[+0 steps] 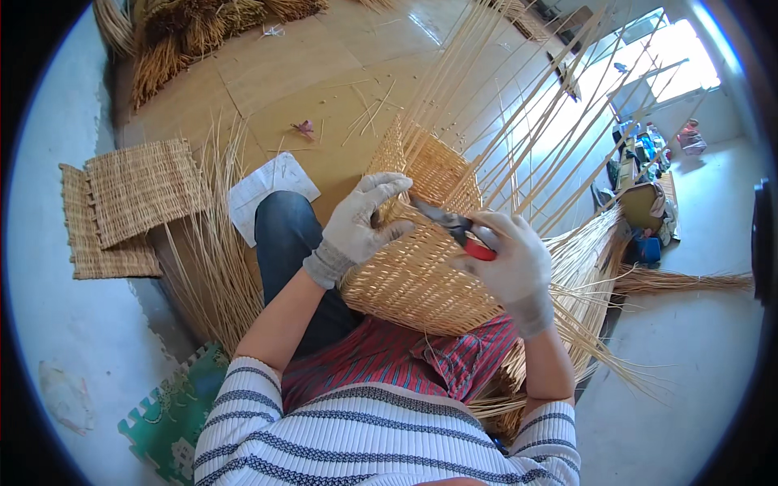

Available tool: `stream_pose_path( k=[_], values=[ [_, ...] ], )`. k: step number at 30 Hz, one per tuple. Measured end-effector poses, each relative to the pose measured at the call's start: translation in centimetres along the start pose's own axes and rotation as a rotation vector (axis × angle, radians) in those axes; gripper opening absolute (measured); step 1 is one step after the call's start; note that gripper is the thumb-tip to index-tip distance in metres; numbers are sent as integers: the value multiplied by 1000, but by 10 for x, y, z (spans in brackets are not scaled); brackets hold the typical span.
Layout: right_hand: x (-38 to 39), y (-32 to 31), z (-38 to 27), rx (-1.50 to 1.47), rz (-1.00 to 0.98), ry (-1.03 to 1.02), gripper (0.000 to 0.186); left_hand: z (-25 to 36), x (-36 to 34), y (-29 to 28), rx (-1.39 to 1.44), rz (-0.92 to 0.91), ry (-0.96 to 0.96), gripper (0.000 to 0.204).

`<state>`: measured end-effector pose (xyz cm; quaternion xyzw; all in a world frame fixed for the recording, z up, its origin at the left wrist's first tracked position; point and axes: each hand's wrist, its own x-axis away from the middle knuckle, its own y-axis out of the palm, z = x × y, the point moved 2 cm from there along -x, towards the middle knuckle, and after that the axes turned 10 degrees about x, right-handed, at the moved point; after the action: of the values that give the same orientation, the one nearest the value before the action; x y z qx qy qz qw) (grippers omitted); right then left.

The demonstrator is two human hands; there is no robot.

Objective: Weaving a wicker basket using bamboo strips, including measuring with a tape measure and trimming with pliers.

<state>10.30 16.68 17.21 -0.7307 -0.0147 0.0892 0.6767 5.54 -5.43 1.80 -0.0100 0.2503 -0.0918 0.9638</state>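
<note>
head view: from where i stand, the lap (356, 356) props the basket (413, 279), seemingly for steadiness; the gloved left hand (354, 219) pinches its rim (395, 213), the right hand (516, 263) grips red-handled pruners (459, 228), tips close by.

Red-handled pruners (457, 226) at woven basket (421, 271)

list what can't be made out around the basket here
In the head view:
Shears: handles partly covered by the right hand.
Basket: inner floor hidden by its near wall.
Tall strips: some tips cut off by the top edge.
Pale sheet: marks too small to read.
</note>
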Motion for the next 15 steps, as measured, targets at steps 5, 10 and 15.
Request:
stream_pose_path(
  k=[5,10,15],
  values=[
    [28,-2,32,-295,154,269,65,-1,-15,-8,-58,-216,-41,59],
    [67,28,48,-561,72,289,56,2,-21,-2,-30,-189,34,57],
    [104,67,36,-1081,-50,305,42,34,22,10,-15,132,-87,72]
  ],
)
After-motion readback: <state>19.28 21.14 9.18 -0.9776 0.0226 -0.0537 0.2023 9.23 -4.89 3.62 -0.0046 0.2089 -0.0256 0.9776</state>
